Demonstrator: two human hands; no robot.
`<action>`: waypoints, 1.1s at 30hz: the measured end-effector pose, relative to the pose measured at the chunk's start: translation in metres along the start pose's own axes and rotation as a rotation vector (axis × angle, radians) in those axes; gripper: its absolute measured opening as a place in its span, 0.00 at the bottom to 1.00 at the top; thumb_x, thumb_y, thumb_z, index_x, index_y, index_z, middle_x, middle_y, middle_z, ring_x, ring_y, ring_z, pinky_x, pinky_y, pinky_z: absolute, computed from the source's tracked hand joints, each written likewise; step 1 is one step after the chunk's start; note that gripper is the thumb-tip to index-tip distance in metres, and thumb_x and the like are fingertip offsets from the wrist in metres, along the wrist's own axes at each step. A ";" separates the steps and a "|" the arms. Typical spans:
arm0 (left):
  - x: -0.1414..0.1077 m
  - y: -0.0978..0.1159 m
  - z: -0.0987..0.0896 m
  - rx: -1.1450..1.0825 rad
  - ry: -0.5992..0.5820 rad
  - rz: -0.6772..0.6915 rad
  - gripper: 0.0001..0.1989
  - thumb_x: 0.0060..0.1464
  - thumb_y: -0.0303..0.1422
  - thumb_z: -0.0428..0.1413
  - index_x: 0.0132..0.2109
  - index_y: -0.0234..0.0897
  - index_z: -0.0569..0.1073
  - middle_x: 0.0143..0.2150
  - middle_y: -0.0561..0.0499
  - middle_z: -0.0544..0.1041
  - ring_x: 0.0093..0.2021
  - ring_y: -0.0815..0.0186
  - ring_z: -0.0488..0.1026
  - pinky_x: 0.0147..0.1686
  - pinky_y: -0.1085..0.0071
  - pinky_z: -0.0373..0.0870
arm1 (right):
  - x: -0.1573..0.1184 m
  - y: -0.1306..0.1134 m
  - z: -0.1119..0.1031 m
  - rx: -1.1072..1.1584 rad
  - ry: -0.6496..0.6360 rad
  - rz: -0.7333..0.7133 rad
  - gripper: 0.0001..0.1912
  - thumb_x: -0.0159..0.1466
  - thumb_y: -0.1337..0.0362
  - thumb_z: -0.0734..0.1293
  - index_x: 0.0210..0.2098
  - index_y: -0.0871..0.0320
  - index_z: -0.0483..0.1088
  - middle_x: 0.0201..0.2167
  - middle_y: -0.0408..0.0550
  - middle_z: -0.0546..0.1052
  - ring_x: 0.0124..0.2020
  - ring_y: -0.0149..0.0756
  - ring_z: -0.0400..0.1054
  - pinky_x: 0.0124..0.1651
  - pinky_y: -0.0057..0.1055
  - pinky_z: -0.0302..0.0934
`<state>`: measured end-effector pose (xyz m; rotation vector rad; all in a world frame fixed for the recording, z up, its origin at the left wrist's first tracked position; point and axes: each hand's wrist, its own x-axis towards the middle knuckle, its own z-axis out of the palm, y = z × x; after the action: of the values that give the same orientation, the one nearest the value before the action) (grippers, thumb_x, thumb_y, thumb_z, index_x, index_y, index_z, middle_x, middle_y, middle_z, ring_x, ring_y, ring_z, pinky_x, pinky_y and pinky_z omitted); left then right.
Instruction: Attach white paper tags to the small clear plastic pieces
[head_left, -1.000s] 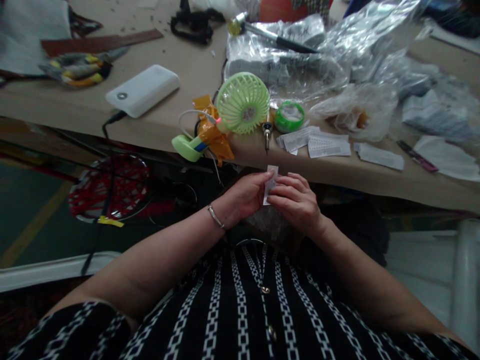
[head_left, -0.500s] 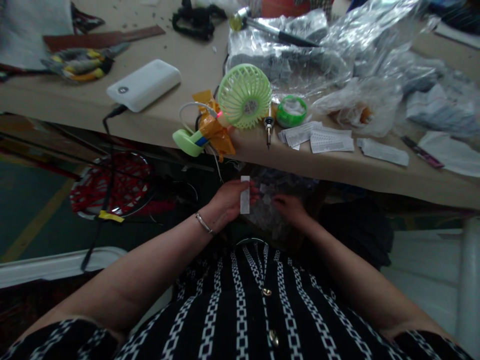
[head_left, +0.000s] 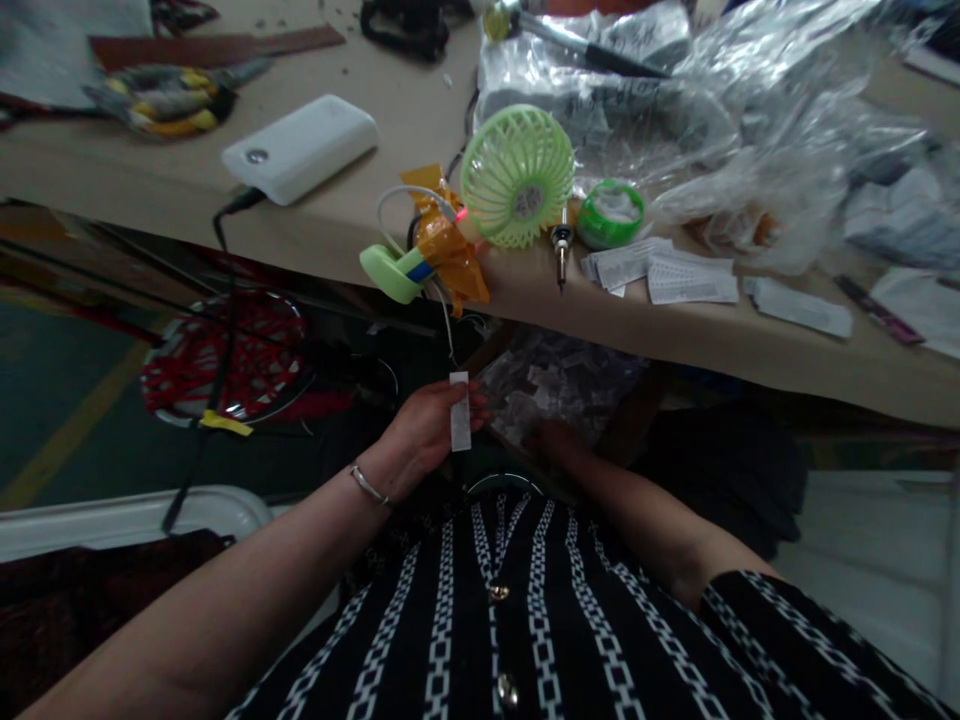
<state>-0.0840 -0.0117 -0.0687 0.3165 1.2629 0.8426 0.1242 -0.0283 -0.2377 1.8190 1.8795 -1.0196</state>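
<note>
My left hand (head_left: 429, 428) holds a small white paper strip (head_left: 460, 412) upright, the thumb pressing it against the fingers. My right hand (head_left: 553, 442) is low among a heap of whitish paper or plastic pieces (head_left: 570, 385) in a container below the table edge; its fingers are dark and hidden, so I cannot see whether they hold anything. Above on the table lie a fanned stack of printed white strips (head_left: 690, 275) and one separate strip bundle (head_left: 799, 306).
A green fan (head_left: 517, 178) taped with orange tape stands at the table edge, wired near a white power bank (head_left: 302, 150). Right of it are a pointed metal-tipped tool (head_left: 561, 250), a green round tub (head_left: 611, 215) and clear plastic bags (head_left: 765, 210). Pliers (head_left: 169, 100) lie left.
My left hand has moved left and slightly down with the strip. My right hand has gone lower and left into the heap. The view has shifted a little.
</note>
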 end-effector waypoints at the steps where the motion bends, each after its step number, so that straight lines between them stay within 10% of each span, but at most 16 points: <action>1: 0.000 0.000 -0.001 -0.001 0.004 0.001 0.05 0.53 0.24 0.50 0.36 0.29 0.70 0.26 0.47 0.74 0.23 0.65 0.74 0.23 0.70 0.71 | 0.001 0.000 0.002 -0.008 -0.003 -0.002 0.17 0.64 0.57 0.62 0.47 0.60 0.66 0.47 0.51 0.70 0.45 0.38 0.67 0.47 0.41 0.63; 17: 0.008 -0.011 -0.006 -0.027 -0.015 -0.046 0.05 0.53 0.24 0.50 0.36 0.29 0.70 0.26 0.46 0.74 0.24 0.66 0.74 0.23 0.72 0.70 | 0.005 0.015 0.002 0.095 0.017 -0.084 0.16 0.64 0.59 0.62 0.49 0.60 0.64 0.47 0.50 0.69 0.44 0.37 0.67 0.45 0.40 0.65; 33: 0.004 -0.029 0.003 0.031 -0.057 -0.087 0.04 0.53 0.25 0.52 0.37 0.30 0.70 0.24 0.50 0.73 0.21 0.70 0.70 0.21 0.76 0.66 | -0.081 -0.015 -0.042 0.478 0.597 -0.532 0.08 0.61 0.62 0.62 0.28 0.56 0.71 0.27 0.45 0.72 0.30 0.31 0.67 0.34 0.26 0.60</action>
<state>-0.0699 -0.0277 -0.0895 0.3060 1.2287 0.7352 0.1299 -0.0566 -0.1502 2.0981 2.7792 -1.2792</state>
